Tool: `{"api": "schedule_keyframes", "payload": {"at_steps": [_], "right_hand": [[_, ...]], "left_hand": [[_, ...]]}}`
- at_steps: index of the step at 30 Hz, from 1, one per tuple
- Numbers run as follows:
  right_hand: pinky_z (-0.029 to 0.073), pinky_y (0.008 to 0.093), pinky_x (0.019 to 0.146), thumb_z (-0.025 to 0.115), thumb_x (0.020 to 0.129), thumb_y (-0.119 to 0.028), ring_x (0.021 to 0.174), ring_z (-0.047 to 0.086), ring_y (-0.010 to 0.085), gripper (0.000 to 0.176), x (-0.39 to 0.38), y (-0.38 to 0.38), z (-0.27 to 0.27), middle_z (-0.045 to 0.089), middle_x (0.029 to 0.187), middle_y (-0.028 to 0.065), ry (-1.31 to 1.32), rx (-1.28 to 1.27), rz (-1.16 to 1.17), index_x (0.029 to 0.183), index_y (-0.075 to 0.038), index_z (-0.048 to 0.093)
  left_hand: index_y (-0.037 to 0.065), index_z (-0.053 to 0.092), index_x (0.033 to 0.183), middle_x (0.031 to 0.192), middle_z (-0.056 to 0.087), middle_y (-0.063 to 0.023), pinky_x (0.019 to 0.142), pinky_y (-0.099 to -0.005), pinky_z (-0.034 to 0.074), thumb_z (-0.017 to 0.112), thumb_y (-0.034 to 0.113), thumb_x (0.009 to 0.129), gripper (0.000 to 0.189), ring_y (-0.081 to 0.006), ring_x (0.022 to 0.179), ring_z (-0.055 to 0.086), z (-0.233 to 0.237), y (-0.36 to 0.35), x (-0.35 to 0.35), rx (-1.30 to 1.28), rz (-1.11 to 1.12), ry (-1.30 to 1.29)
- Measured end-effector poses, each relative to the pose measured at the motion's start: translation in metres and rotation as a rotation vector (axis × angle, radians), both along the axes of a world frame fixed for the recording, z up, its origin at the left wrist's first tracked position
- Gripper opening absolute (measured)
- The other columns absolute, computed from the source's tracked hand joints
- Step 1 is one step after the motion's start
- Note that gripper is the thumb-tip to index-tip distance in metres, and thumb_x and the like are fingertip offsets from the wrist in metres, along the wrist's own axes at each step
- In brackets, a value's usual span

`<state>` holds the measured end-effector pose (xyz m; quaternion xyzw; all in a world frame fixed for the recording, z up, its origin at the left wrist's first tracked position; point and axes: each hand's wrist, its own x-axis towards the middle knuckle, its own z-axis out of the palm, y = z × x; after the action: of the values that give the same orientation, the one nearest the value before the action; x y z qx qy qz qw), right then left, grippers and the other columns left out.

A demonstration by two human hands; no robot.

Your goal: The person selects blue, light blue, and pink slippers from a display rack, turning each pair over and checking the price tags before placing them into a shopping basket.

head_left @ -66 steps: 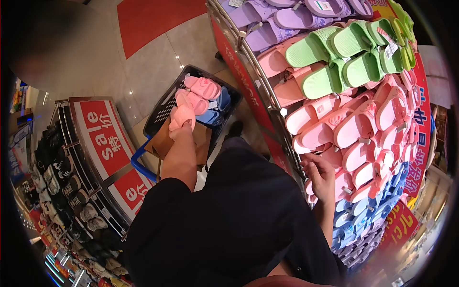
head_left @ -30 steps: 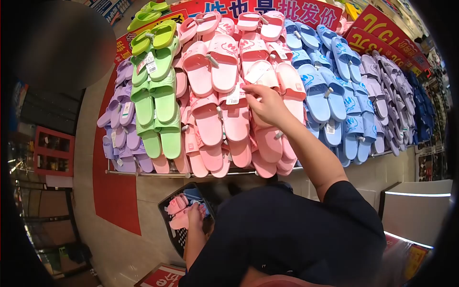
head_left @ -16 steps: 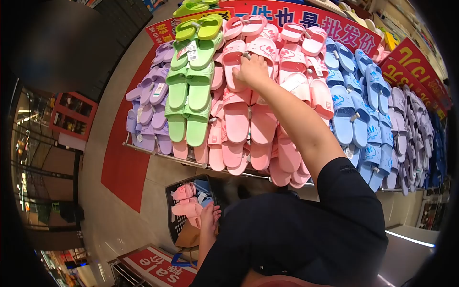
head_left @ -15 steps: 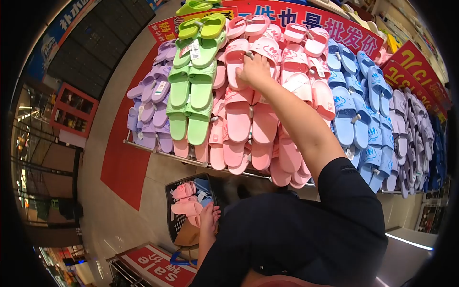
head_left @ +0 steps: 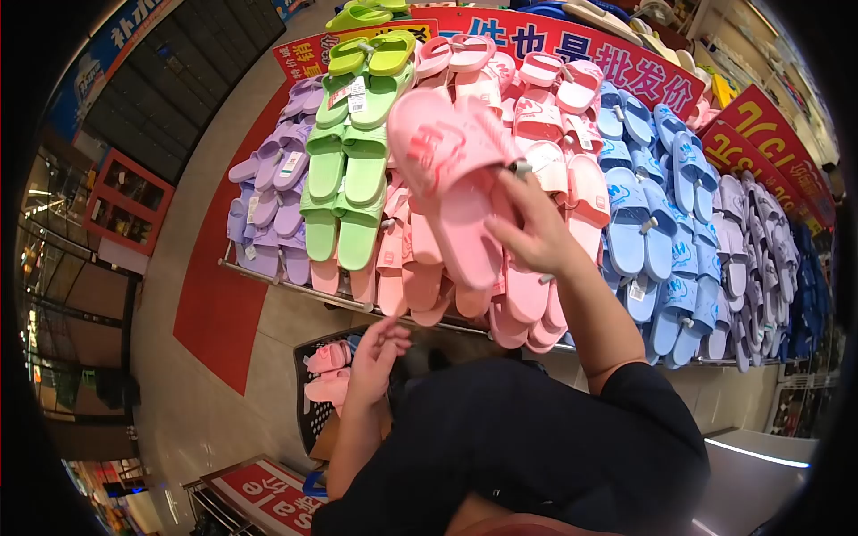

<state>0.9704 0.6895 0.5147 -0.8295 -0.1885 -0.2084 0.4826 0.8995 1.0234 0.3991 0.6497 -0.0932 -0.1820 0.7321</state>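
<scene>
In the head view, my right hand (head_left: pixel 534 223) grips a pair of pink slippers (head_left: pixel 465 223) at the inner edge, near a small grey tag fastener. The pair is lifted in front of the rack, one slipper largely covering the other, with red print on the strap. My left hand (head_left: pixel 375 357) is raised above the black basket (head_left: pixel 308 429), fingers loosely apart and nothing in them. Pink slippers (head_left: pixel 327 386) lie inside that basket, and a bit of blue shows beside them, mostly hidden by my left hand.
Green slippers (head_left: pixel 365 165) and purple slippers (head_left: pixel 288 170) hang left on the rack; blue slippers (head_left: pixel 627 228) hang right. A metal rail (head_left: pixel 295 288) runs along the rack's lower front. A red sale sign (head_left: pixel 264 491) stands near the basket, at lower left.
My right hand has pulled the pink pair off the rack and brought it down toward me. My left hand has risen from the basket's edge, its fingers spreading.
</scene>
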Motion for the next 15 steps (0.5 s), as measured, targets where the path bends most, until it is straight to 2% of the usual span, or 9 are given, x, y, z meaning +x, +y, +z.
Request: {"api": "schedule_keyframes", "payload": {"at_steps": [3,5,7,9,10,11,12,13,15], "right_hand": [[0.038,0.041,0.099,0.072,0.079,-0.019,0.111,0.048,0.0374,0.056,-0.048,0.014,-0.002,0.047,0.116,0.023,0.026,-0.121,0.111,0.126,0.006,0.053],[0.04,0.0452,0.097,0.075,0.075,-0.017,0.109,0.048,0.0414,0.046,-0.072,0.032,-0.021,0.048,0.117,0.0241,-0.034,-0.118,0.067,0.115,0.002,0.062],[0.041,0.0476,0.096,0.075,0.073,-0.016,0.109,0.049,0.0431,0.042,-0.084,0.042,-0.027,0.049,0.117,0.0235,-0.15,-0.24,0.079,0.111,0.0,0.064],[0.041,0.0494,0.096,0.075,0.072,-0.014,0.111,0.049,0.0425,0.04,-0.1,0.047,-0.044,0.05,0.119,0.023,-0.07,-0.258,0.003,0.11,-0.002,0.065],[0.041,0.0497,0.096,0.075,0.072,-0.014,0.112,0.049,0.0422,0.04,-0.108,0.046,-0.053,0.05,0.12,0.0229,-0.019,-0.249,-0.02,0.11,-0.003,0.066],[0.041,0.0501,0.096,0.075,0.072,-0.014,0.113,0.049,0.0419,0.04,-0.115,0.045,-0.059,0.05,0.121,0.0228,0.031,-0.24,-0.046,0.11,-0.003,0.066],[0.039,0.051,0.098,0.074,0.071,-0.013,0.114,0.048,0.0402,0.041,-0.113,0.044,-0.049,0.051,0.121,0.0201,-0.094,-0.268,-0.053,0.111,-0.005,0.066],[0.038,0.0511,0.099,0.075,0.07,-0.012,0.115,0.048,0.0409,0.043,-0.116,0.043,-0.046,0.051,0.122,0.0202,-0.1,-0.281,-0.055,0.112,-0.005,0.066],[0.037,0.0512,0.101,0.075,0.069,-0.009,0.116,0.048,0.0422,0.045,-0.121,0.041,-0.043,0.05,0.124,0.0205,-0.119,-0.308,-0.062,0.113,-0.006,0.065]], "left_hand": [[0.0,0.026,0.147,0.13,0.05,-0.0143,0.105,-0.0378,0.038,0.07,0.047,0.087,0.089,-0.0245,0.122,0.05,0.056,-0.049,0.022,-0.31,-0.092,-0.123],[0.0,0.022,0.148,0.134,0.046,-0.0134,0.109,-0.0402,0.034,0.072,0.06,0.079,0.104,-0.0251,0.128,0.045,0.084,-0.082,0.026,-0.377,0.019,-0.228],[0.0,0.023,0.147,0.136,0.044,-0.0119,0.107,-0.0374,0.036,0.075,0.048,0.081,0.097,-0.0216,0.125,0.046,0.076,-0.088,0.031,-0.352,0.044,-0.221],[0.001,0.02,0.149,0.138,0.045,-0.0118,0.107,-0.0366,0.037,0.075,0.038,0.084,0.093,-0.021,0.125,0.048,0.067,-0.089,0.033,-0.238,0.039,-0.194],[0.0,0.021,0.149,0.137,0.046,-0.0113,0.106,-0.0352,0.039,0.071,0.025,0.087,0.083,-0.02,0.123,0.05,0.062,-0.09,0.032,-0.233,0.026,-0.183],[-0.001,0.024,0.147,0.135,0.046,-0.0115,0.106,-0.0349,0.039,0.069,0.022,0.088,0.077,-0.0194,0.122,0.049,0.062,-0.094,0.029,-0.229,0.064,-0.153],[-0.002,0.027,0.144,0.133,0.047,-0.0117,0.105,-0.0347,0.038,0.067,0.019,0.089,0.072,-0.0188,0.121,0.049,0.063,-0.1,0.024,-0.224,0.1,-0.124],[-0.003,0.03,0.142,0.131,0.048,-0.012,0.105,-0.0344,0.037,0.065,0.017,0.09,0.066,-0.0183,0.12,0.048,0.064,-0.104,0.02,-0.218,0.134,-0.097],[-0.003,0.029,0.143,0.134,0.045,-0.0131,0.105,-0.0345,0.038,0.064,0.012,0.089,0.065,-0.0184,0.121,0.047,0.061,-0.104,0.018,-0.249,0.118,-0.047]]}}
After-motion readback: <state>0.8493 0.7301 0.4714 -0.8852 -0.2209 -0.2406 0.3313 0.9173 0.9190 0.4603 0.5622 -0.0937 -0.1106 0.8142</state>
